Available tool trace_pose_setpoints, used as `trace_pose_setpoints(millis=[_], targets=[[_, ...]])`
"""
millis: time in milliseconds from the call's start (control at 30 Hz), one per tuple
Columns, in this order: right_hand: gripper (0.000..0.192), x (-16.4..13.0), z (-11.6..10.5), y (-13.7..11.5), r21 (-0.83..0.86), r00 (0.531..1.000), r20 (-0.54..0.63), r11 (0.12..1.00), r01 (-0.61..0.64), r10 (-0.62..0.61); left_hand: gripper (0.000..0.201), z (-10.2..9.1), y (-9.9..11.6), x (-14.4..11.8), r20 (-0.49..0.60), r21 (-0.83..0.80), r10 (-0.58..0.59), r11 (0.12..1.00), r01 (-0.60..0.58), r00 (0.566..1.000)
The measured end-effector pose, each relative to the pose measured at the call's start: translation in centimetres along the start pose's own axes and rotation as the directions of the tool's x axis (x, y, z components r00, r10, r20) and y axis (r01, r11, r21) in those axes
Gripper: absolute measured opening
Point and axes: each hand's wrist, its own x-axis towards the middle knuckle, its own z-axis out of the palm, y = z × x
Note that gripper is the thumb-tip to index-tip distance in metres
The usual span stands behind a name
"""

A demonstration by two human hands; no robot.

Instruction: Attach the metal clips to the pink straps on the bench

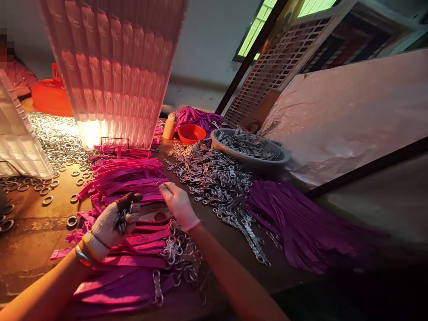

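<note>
Lying nearest, across the counter (pixel 30 249): pink straps (pixel 133 254), soft and light, likely flopping unless pinched flat near an end. Gripping a bunch of small metal clips (pixel 121 219), fingers curled closed in the gloved left hand (pixel 110 223); clips probably hard, slick and prone to tangling. Pinching the tip of one strap at the pile's middle with the right hand (pixel 179 205), thumb and fingertips closed on it. Spreading beyond: a heap of loose clips (pixel 214 178), purple straps (pixel 301 218) to the right, metal rings (pixel 56 138) to the left. Standing farther back: a grey basin (pixel 249 156) of clips, an orange bowl (pixel 191 133), a glowing ribbed lamp shade (pixel 113 71)
</note>
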Motion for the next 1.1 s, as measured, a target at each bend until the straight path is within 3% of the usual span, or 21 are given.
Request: trace_pose_setpoints(millis=[100,200,300,400,467,533,667,733,833,900,1033,1100], targets=[[0.024,4.2,0.2,2.2,-0.084,0.998,-0.019,0.995,-0.058,0.057,0.014,-0.6,0.1,0.2,0.029,-0.140,0.050,0.989,-0.045,0.998],[0.024,5.6,0.8,3.2,-0.105,0.996,-0.032,0.991,-0.085,0.082,0.017,-0.8,-0.4,0.5,-0.022,-0.142,0.038,0.989,-0.040,0.999],[0.024,4.1,0.6,2.6,-0.060,0.997,-0.055,0.996,-0.060,0.057,0.004,0.1,-0.4,0.6,-0.151,-0.033,0.016,0.999,-0.021,0.988],[0.032,0.8,-0.8,0.7,0.071,0.999,0.034,0.997,-0.014,0.012,0.005,1.7,0.4,0.3,-0.220,0.205,0.154,0.973,-0.109,0.963],[0.035,-1.5,-2.1,-1.0,0.271,0.984,0.176,0.962,-0.039,-0.009,0.012,2.8,0.9,-0.1,-0.129,0.395,0.280,0.895,-0.210,0.951],[0.033,-3.5,-3.2,-2.7,0.448,0.951,0.304,0.889,-0.094,-0.053,0.021,3.5,0.9,-0.5,0.001,0.575,0.332,0.771,-0.272,0.943],[0.027,-6.1,-4.4,-4.8,0.525,0.931,0.358,0.841,-0.133,-0.077,0.028,3.7,-0.1,-1.3,0.150,0.829,0.223,0.503,-0.245,0.963],[0.024,-6.9,-4.5,-4.7,0.522,0.945,0.318,0.847,-0.103,-0.081,0.029,3.4,-0.8,-1.6,0.154,0.862,0.187,0.454,-0.225,0.970],[0.022,-7.9,-4.2,-3.7,0.427,0.975,0.138,0.899,0.099,-0.173,0.034,2.6,-1.6,-1.9,0.070,0.846,0.172,0.512,-0.150,0.983],[0.022,-8.4,-3.7,-2.7,0.292,0.972,0.073,0.936,0.194,-0.224,0.037,2.0,-2.1,-1.9,0.001,0.813,0.172,0.573,-0.101,0.985],[0.025,-9.1,-2.3,-1.7,0.006,0.959,0.138,0.968,0.249,-0.248,0.036,1.2,-3.0,-1.6,-0.073,0.742,0.193,0.666,-0.076,0.978],[0.025,-9.3,-1.7,-1.8,-0.122,0.951,0.147,0.950,0.289,-0.270,0.037,1.2,-3.3,-1.6,-0.071,0.748,0.194,0.659,-0.077,0.978]])
